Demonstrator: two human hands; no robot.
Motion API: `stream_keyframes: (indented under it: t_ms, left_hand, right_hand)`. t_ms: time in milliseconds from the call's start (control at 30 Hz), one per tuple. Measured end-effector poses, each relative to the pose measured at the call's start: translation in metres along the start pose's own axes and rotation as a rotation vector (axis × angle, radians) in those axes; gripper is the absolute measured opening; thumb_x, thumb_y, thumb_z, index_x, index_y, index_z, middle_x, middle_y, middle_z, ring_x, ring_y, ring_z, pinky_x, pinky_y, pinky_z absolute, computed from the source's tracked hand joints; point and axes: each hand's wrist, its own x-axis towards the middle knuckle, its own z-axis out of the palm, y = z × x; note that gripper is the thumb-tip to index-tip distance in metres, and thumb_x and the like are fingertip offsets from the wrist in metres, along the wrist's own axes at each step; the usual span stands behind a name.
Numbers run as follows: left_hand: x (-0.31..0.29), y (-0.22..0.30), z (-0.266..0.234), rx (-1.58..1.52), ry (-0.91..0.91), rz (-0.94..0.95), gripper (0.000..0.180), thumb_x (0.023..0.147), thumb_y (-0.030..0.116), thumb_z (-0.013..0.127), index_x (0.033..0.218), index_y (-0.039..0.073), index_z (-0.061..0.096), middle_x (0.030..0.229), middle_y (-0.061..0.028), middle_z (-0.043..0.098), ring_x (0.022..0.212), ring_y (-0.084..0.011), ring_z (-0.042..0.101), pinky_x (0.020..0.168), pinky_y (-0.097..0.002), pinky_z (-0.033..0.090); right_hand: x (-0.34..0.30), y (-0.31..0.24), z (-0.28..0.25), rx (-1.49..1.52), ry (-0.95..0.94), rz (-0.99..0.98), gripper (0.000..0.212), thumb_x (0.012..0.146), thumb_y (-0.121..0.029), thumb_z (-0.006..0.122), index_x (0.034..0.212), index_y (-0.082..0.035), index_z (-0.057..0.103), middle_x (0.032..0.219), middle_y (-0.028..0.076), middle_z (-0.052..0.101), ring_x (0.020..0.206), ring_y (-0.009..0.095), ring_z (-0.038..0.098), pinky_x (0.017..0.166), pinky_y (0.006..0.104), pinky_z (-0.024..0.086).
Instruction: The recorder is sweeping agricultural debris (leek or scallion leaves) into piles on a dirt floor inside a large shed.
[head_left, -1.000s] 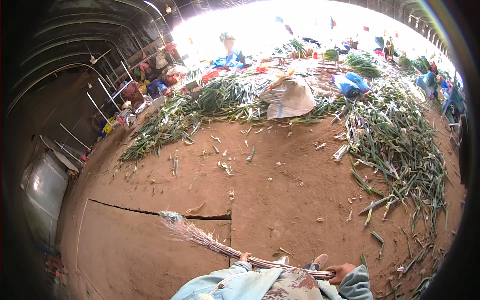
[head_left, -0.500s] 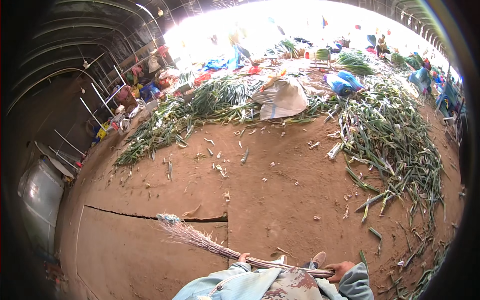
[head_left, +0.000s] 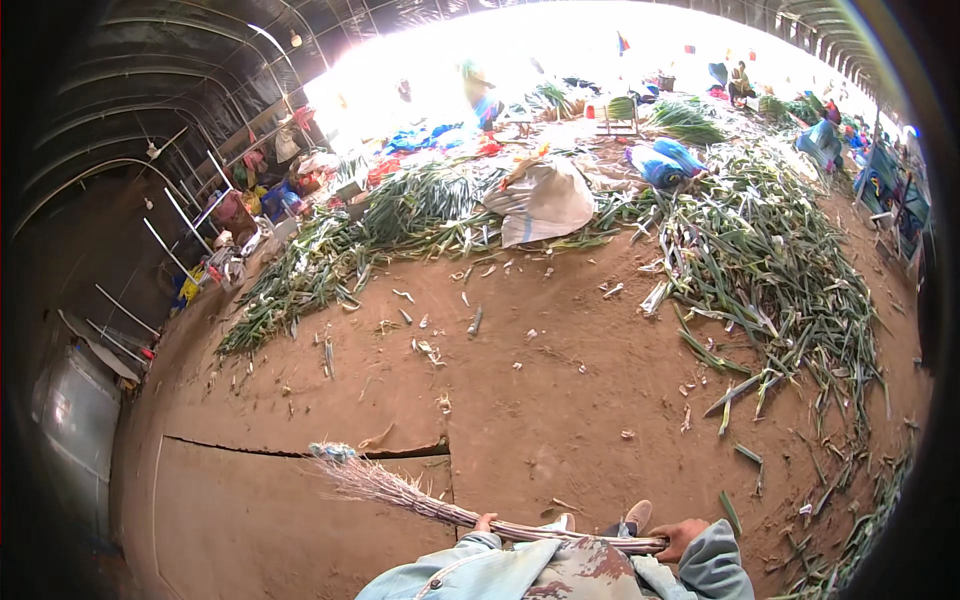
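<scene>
A long broom of bundled twigs (head_left: pixel 405 490) lies slantwise across the front of my body. My right hand (head_left: pixel 681 538) wraps around its handle end. Farther along the sticks, nearer the bristles, my left hand (head_left: pixel 485 522) is closed on the same broom. Its brushy tip, with a bluish bit of material on it, points left and hovers over or rests on the brown floor sheet (head_left: pixel 300 510); I cannot tell which.
Heaps of green onion leaves (head_left: pixel 770 250) spread along the right and another leafy pile (head_left: pixel 300 275) lies at the left. Between them stands a whitish sack (head_left: pixel 545 205). Blue bundles (head_left: pixel 665 162) lie behind. Scraps dot the dirt floor (head_left: pixel 540 400). A metal panel (head_left: pixel 75 420) leans at far left.
The view has shifted slightly, so the piles and sack sit a little further left. Both hands keep their hold on the broom, which has barely moved.
</scene>
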Motion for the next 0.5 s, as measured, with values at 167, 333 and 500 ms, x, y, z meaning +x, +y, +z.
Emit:
stream_keyframes:
  t_ms: [167, 333, 500]
  left_hand:
    - [0.003, 0.003, -0.005, 0.017, -0.012, 0.058, 0.024, 0.08, 0.03, 0.073, 0.079, 0.007, 0.064, 0.076, -0.0107, 0.067, 0.065, -0.0297, 0.063, 0.064, -0.0459, 0.055]
    - [-0.008, 0.001, -0.005, 0.055, -0.009, 0.179, 0.025, 0.08, 0.028, 0.072, 0.086, 0.004, 0.067, 0.08, -0.0122, 0.068, 0.071, -0.0298, 0.064, 0.069, -0.0442, 0.055]
    - [-0.028, 0.001, 0.016, 0.094, 0.018, 0.13, 0.024, 0.082, 0.029, 0.069, 0.087, 0.005, 0.065, 0.08, -0.0126, 0.067, 0.071, -0.0301, 0.063, 0.069, -0.0453, 0.055]
  right_hand:
    - [0.001, -0.004, -0.003, -0.012, -0.019, 0.001, 0.073, 0.071, -0.074, 0.069, 0.133, -0.036, 0.065, 0.115, 0.007, 0.074, 0.107, 0.031, 0.07, 0.092, 0.041, 0.055]
    - [0.01, 0.008, 0.005, -0.015, -0.036, -0.016, 0.074, 0.071, -0.07, 0.071, 0.136, -0.036, 0.063, 0.117, 0.008, 0.074, 0.108, 0.031, 0.069, 0.093, 0.0412, 0.054]
    - [0.0, 0.006, 0.004, 0.004, -0.044, 0.032, 0.071, 0.073, -0.066, 0.072, 0.136, -0.036, 0.062, 0.118, 0.008, 0.074, 0.109, 0.032, 0.069, 0.094, 0.0416, 0.054]
